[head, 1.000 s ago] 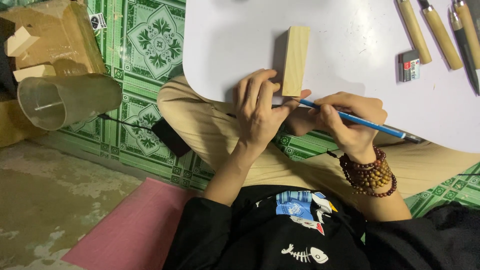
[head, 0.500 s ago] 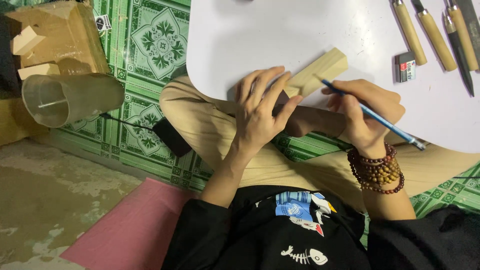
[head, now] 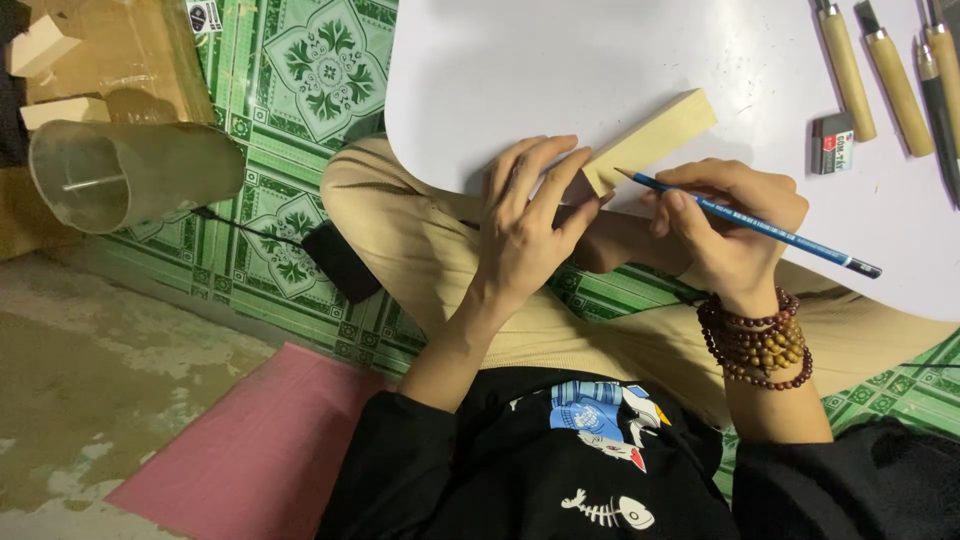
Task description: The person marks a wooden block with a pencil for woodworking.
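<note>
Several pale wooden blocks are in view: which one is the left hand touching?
The wooden block lying slanted on the white table, held by the left hand. The other blocks sit far left beside the cardboard, untouched.

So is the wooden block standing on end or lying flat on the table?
Lying flat: the wooden block rests lengthwise on the white table.
</note>
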